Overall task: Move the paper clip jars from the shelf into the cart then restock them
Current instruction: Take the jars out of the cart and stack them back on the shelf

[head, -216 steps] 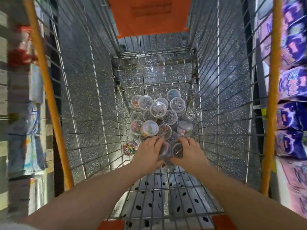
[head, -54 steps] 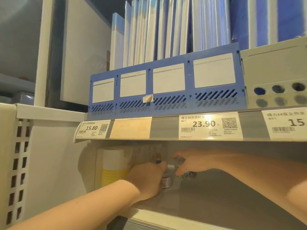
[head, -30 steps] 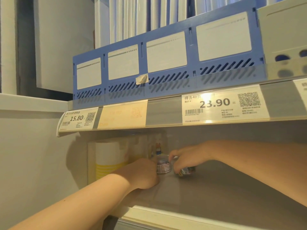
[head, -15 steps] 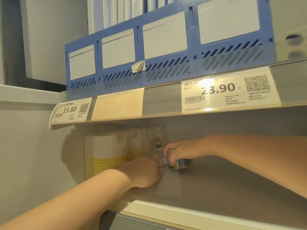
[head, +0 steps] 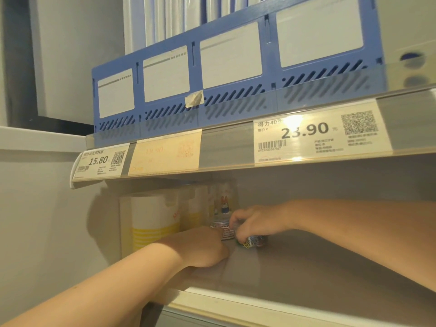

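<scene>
Both hands are now working on the shelf (head: 306, 267), no longer down in the cart as they were seconds ago — restocking is judged to be under way. The right hand (head: 256, 223) is gripping a jar of coloured paper clips (head: 253, 241), its fingers (head: 236, 220) curling closely over the top, just beside a labelled jar (head: 225, 230). The left hand (head: 205, 246) is lying against that labelled jar — its fingers are hidden, so the grip cannot be told.

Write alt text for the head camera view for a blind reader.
A person's right hand grips a jar of coloured paper clips deep on a pale shelf, while the left hand rests by a labelled jar next to it. Price tags marked 15.80 and 23.90 hang above.
</scene>
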